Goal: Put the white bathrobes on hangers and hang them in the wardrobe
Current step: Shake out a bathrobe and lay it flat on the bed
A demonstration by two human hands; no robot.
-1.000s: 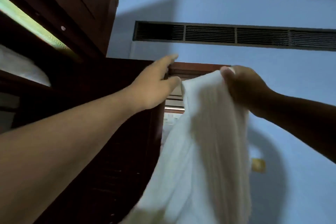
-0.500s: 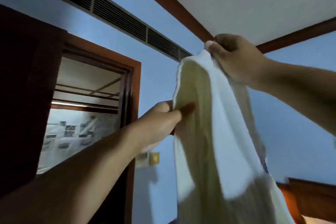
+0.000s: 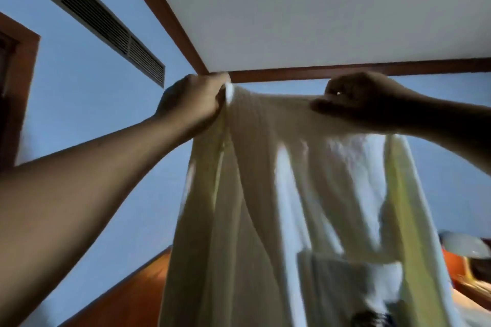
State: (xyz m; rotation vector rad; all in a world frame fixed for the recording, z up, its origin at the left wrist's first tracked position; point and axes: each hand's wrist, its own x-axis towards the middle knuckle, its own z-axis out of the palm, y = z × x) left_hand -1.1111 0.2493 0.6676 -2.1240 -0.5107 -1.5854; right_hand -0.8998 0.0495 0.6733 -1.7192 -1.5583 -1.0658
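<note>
Left grip (image 3: 194, 103) is clenching one top corner of the white bathrobe (image 3: 292, 180); right grip (image 3: 364, 101), in shadow, seems to be pinching the other. The top edge is stretching level between them, the long body is hanging straight down, both grips sitting equally near.

No readable text, label, brand, number or sign anywhere in view

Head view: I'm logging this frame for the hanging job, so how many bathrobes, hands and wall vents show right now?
White bathrobe: 1
Hands: 2, left hand and right hand, both gripping the bathrobe's top edge
Wall vent: 1
Total: 4
</note>
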